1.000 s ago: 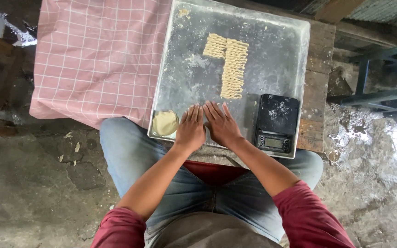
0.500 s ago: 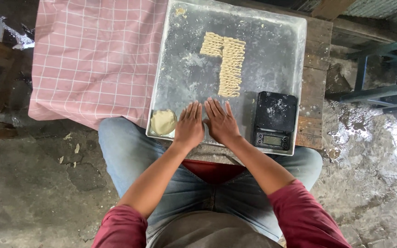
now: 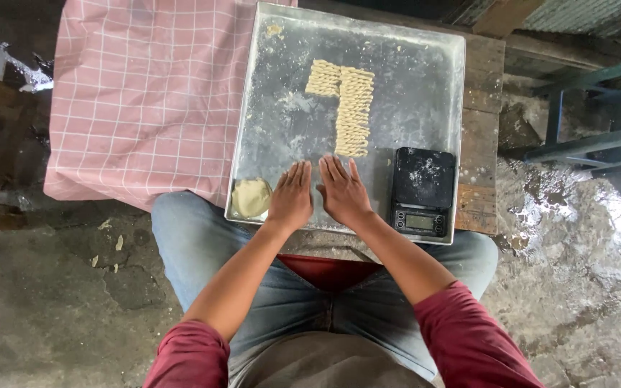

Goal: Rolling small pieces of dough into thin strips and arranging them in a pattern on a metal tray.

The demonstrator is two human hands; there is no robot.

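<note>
Both hands have barely shifted since a moment ago; they sit side by side as they did, and only the head camera has drifted slightly, so the tray sits a touch differently in view

From the head view, the left hand (image 3: 292, 197) and right hand (image 3: 343, 192) lie palms down, fingers stretched flat and close together, pressed on the near part of the metal tray (image 3: 425, 79). Neither hand grips anything; whether a strip of dough is under the palms I cannot tell, as the hands cover that spot. Just left of the left hand, in the tray's near corner, sits a lump of pale dough (image 3: 251, 197). Farther up the tray lie the twisted dough sticks (image 3: 346, 108), laid in rows: each stick runs across the tray, left to right, while the stack as a whole stretches away from the person, with a shorter block at its far left. A black kitchen scale (image 3: 422, 187) rests on the tray just right of the right hand. A pink checked cloth (image 3: 145, 100) covers the table on the left

My guess at the risk: a push forward with too much reach could bump the nearest sticks and spoil their rows, and uneven palm pressure on the floured metal could flatten or tear whatever is rolled there
</note>
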